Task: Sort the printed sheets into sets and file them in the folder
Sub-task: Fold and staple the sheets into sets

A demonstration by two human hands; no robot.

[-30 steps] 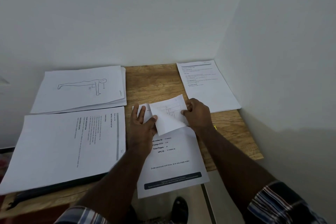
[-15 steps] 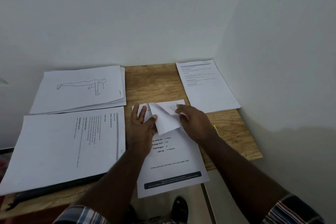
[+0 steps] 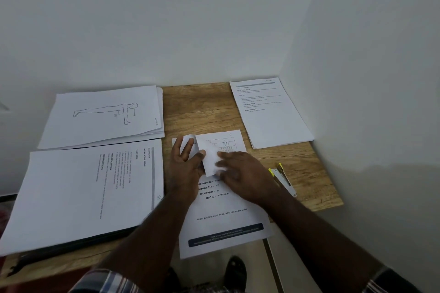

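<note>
A stack of printed sheets (image 3: 226, 221) with order text lies at the table's front middle and hangs over the edge. Its top sheet (image 3: 209, 152) is folded back at the far corner, baring a sheet with a printed table (image 3: 228, 140). My left hand (image 3: 184, 169) rests flat on the stack's far left corner, fingers spread, thumb against the flap. My right hand (image 3: 245, 176) lies across the flap with straight fingers and presses it down. A black folder (image 3: 78, 242) sits under the large text stack (image 3: 83, 185) at the near left.
A stack topped by a plank-figure drawing (image 3: 102, 116) lies at the far left. Another text stack (image 3: 271, 114) lies at the far right by the wall. A white and yellow stapler (image 3: 283, 179) sits right of my right hand on the wooden table (image 3: 197, 107).
My right hand let go of the flap's edge, slid left over it and flattened it lower. The stapler came into sight. My left hand stayed put.
</note>
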